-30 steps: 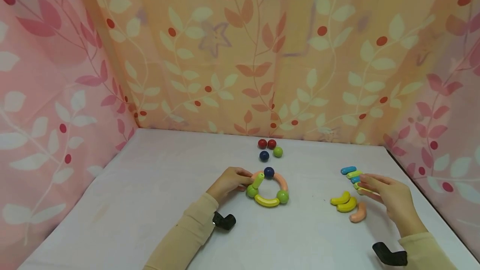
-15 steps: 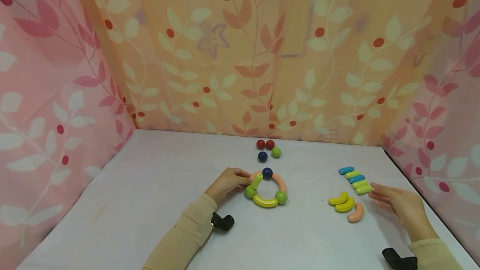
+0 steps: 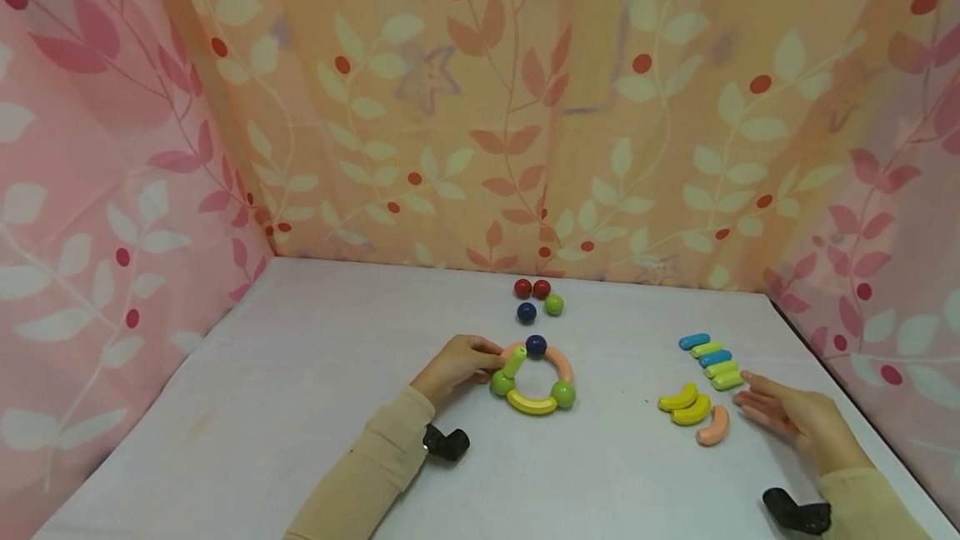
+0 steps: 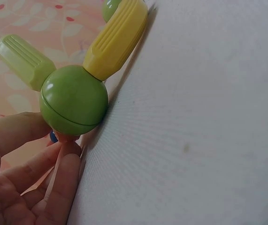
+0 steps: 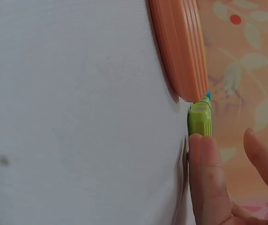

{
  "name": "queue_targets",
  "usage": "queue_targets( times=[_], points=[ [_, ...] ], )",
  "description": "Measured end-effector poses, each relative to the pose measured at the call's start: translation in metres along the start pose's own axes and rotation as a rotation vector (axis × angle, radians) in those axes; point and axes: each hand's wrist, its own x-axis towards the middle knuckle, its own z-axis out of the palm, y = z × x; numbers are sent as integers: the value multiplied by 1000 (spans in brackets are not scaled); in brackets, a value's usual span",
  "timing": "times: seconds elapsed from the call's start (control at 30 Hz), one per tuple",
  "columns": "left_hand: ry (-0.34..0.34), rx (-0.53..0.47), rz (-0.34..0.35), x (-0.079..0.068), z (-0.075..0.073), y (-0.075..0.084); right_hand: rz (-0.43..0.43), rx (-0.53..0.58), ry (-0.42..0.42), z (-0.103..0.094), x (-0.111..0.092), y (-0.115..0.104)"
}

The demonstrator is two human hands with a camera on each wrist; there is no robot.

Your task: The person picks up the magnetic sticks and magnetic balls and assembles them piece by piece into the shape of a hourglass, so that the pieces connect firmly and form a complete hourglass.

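A ring of balls and curved sticks lies mid-table in the head view, with a dark blue ball (image 3: 536, 346), an orange curved stick (image 3: 561, 365), a yellow curved stick (image 3: 531, 402) and green balls. From the left green ball (image 4: 73, 99) a straight green stick (image 4: 26, 61) rises at a slant. My left hand (image 3: 459, 363) pinches the ring's left orange curved stick (image 4: 67, 137) just behind that ball, which mostly hides it. At the right, my right hand (image 3: 806, 419) is open, its fingertips beside the nearest of the straight green sticks (image 3: 727, 380).
Two red balls (image 3: 532, 288), a dark blue ball (image 3: 527, 312) and a green ball (image 3: 554, 305) sit behind the ring. Blue sticks (image 3: 694, 342) lie in a row with the green ones. Nearer are yellow curved sticks (image 3: 691, 410) and a loose orange one (image 3: 713, 427). Patterned cloth walls surround the table.
My right hand has drawn back to the right and nearer the body, uncovering the row of blue and green sticks. My left hand keeps its hold on the ring.
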Motion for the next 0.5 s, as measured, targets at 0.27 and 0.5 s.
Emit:
queue_targets(
  times=[0.27, 0.5],
  points=[
    [5, -1, -7, 0, -1, -1, 34, 32, -96, -2, 10, -2],
    [-3, -1, -15, 1, 1, 0, 10, -47, -76, -1, 13, -5]
  ],
)
